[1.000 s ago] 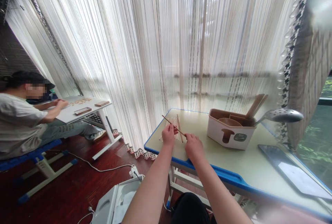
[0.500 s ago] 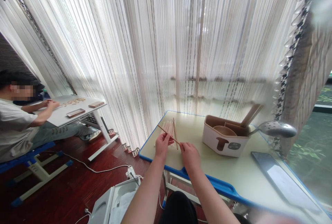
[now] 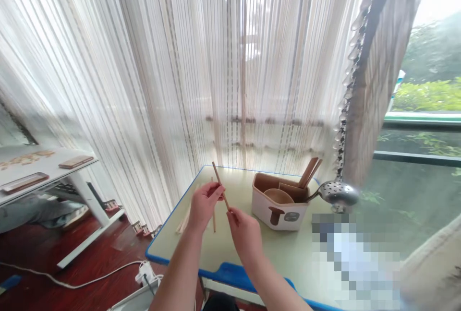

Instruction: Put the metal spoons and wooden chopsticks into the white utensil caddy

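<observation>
My left hand is closed around the middle of a brown wooden chopstick, which tilts over the table. My right hand pinches the same chopstick at its near end. Behind my left hand, a second chopstick lies on the tabletop. Several paler sticks lie to the left, partly covered by my left hand and forearm.
A white and brown utensil caddy stands to the right, with a brown bowl, flat brown utensils and a slotted metal ladle sticking out. Another table stands left. A curtain hangs behind.
My view has swung right, and the co-worker has mostly left the frame. The held chopstick has turned from a slant to nearly upright. Both hands still grip it.
</observation>
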A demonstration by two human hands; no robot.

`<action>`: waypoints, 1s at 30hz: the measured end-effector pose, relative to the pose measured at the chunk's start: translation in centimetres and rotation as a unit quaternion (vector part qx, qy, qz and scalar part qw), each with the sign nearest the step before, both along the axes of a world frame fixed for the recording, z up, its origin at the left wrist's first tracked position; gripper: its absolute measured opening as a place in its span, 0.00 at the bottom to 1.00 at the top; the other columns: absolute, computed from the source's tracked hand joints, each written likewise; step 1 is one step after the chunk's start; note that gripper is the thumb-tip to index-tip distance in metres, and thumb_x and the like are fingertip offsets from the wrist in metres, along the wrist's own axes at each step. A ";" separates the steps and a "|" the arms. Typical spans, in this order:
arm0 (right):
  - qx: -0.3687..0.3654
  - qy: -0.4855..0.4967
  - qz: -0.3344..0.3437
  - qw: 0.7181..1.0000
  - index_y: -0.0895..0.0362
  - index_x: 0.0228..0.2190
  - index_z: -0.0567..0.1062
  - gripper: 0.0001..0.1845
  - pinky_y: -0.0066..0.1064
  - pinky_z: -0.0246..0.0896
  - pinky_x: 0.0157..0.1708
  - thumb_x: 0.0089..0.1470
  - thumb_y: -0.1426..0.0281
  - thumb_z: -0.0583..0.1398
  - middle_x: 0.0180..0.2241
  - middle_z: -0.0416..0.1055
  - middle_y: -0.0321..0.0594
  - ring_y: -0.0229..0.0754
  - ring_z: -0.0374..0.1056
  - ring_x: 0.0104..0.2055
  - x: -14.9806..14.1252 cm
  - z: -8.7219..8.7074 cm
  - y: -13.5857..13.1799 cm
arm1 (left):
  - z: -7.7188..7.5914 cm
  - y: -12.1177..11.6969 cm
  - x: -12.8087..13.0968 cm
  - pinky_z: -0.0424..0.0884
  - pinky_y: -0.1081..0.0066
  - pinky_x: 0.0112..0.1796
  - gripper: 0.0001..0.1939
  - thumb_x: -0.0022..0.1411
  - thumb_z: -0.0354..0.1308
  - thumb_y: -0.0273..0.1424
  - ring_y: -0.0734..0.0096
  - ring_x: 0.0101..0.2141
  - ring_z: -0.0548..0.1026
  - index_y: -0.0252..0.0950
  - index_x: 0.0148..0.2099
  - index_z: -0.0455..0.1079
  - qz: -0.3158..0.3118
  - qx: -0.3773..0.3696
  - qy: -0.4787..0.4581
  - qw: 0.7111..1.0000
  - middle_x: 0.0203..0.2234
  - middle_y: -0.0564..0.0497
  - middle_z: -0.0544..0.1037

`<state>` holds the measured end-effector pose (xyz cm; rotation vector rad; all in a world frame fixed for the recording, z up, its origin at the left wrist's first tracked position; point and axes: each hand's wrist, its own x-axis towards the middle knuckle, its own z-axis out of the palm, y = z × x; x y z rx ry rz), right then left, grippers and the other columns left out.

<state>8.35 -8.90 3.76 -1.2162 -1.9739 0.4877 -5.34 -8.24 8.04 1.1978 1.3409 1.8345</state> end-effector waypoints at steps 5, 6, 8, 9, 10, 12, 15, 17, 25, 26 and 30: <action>-0.022 -0.189 -0.072 0.979 0.52 0.32 0.76 0.13 0.32 0.57 0.28 0.56 0.64 0.52 0.29 0.76 0.44 0.47 0.71 0.30 5.6 7.6 1.4 | 5.0 3.1 5.6 0.76 0.69 0.30 0.13 0.50 0.63 0.37 0.69 0.26 0.76 0.34 0.36 0.75 -0.078 0.056 0.076 0.992 0.27 0.48 0.79; -0.020 -0.228 -0.093 0.969 0.54 0.32 0.75 0.12 0.32 0.56 0.27 0.56 0.66 0.52 0.29 0.75 0.46 0.47 0.71 0.30 6.7 8.8 1.5 | 5.8 3.9 7.0 0.76 0.69 0.30 0.13 0.50 0.62 0.37 0.69 0.26 0.76 0.35 0.36 0.75 -0.108 0.067 0.089 0.988 0.27 0.48 0.79; -0.013 -0.269 -0.128 0.954 0.55 0.30 0.75 0.11 0.32 0.55 0.27 0.55 0.68 0.53 0.28 0.75 0.47 0.46 0.70 0.28 8.9 10.8 1.7 | 7.1 5.6 9.5 0.76 0.69 0.30 0.13 0.51 0.62 0.37 0.69 0.26 0.77 0.35 0.37 0.75 -0.167 0.090 0.093 0.977 0.27 0.48 0.79; -0.006 -0.274 -0.142 0.951 0.55 0.29 0.75 0.10 0.32 0.55 0.27 0.54 0.69 0.53 0.27 0.74 0.47 0.46 0.70 0.27 9.9 11.7 1.7 | 7.7 6.3 10.6 0.76 0.68 0.30 0.13 0.51 0.61 0.37 0.69 0.27 0.77 0.35 0.38 0.75 -0.191 0.101 0.085 0.973 0.28 0.48 0.79; 0.000 -0.274 -0.154 0.949 0.55 0.28 0.74 0.10 0.32 0.55 0.27 0.54 0.69 0.53 0.27 0.74 0.46 0.45 0.69 0.27 10.9 12.4 1.7 | 8.3 6.9 11.6 0.77 0.67 0.31 0.14 0.51 0.61 0.37 0.69 0.28 0.77 0.34 0.38 0.75 -0.210 0.111 0.075 0.969 0.28 0.48 0.79; 0.010 -0.268 -0.162 0.949 0.54 0.29 0.75 0.10 0.33 0.56 0.29 0.53 0.66 0.55 0.27 0.73 0.45 0.46 0.69 0.28 13.1 14.0 1.8 | 9.3 7.9 13.1 0.77 0.67 0.30 0.14 0.51 0.62 0.37 0.69 0.27 0.77 0.33 0.38 0.74 -0.230 0.128 0.057 0.963 0.28 0.48 0.79; -0.003 -0.243 -0.106 0.964 0.51 0.33 0.77 0.10 0.32 0.58 0.30 0.50 0.62 0.57 0.28 0.74 0.40 0.45 0.70 0.31 16.6 16.7 2.5 | 10.4 9.0 14.3 0.77 0.67 0.28 0.14 0.50 0.63 0.36 0.70 0.26 0.76 0.32 0.37 0.74 -0.223 0.152 0.055 0.961 0.27 0.48 0.79; -0.038 -0.198 -0.050 0.978 0.50 0.32 0.77 0.10 0.30 0.60 0.29 0.50 0.62 0.57 0.26 0.74 0.35 0.41 0.70 0.29 19.0 18.4 3.6 | 10.9 9.6 14.7 0.78 0.67 0.29 0.14 0.50 0.63 0.36 0.70 0.26 0.77 0.33 0.38 0.74 -0.206 0.172 0.052 0.962 0.27 0.49 0.79; 0.040 -0.129 0.008 0.991 0.54 0.42 0.74 0.17 0.27 0.62 0.35 0.50 0.62 0.59 0.38 0.75 0.38 0.38 0.70 0.37 21.0 20.1 9.5 | 12.5 12.3 16.1 0.78 0.65 0.30 0.15 0.50 0.62 0.38 0.70 0.28 0.77 0.32 0.37 0.72 -0.161 0.195 0.081 0.964 0.28 0.48 0.78; 0.044 -0.157 0.021 0.986 0.54 0.43 0.73 0.17 0.27 0.62 0.35 0.51 0.62 0.58 0.40 0.75 0.39 0.38 0.70 0.37 20.7 20.1 10.0 | 12.6 12.5 16.2 0.78 0.66 0.31 0.15 0.51 0.62 0.38 0.70 0.28 0.76 0.33 0.37 0.72 -0.157 0.195 0.096 0.963 0.28 0.48 0.77; 0.104 -0.300 0.047 0.947 0.56 0.42 0.74 0.15 0.31 0.59 0.39 0.53 0.65 0.56 0.40 0.75 0.42 0.44 0.68 0.42 20.2 20.2 11.2 | 12.6 13.4 16.5 0.78 0.65 0.32 0.14 0.52 0.61 0.38 0.70 0.29 0.76 0.33 0.38 0.72 -0.168 0.185 0.140 0.958 0.28 0.49 0.77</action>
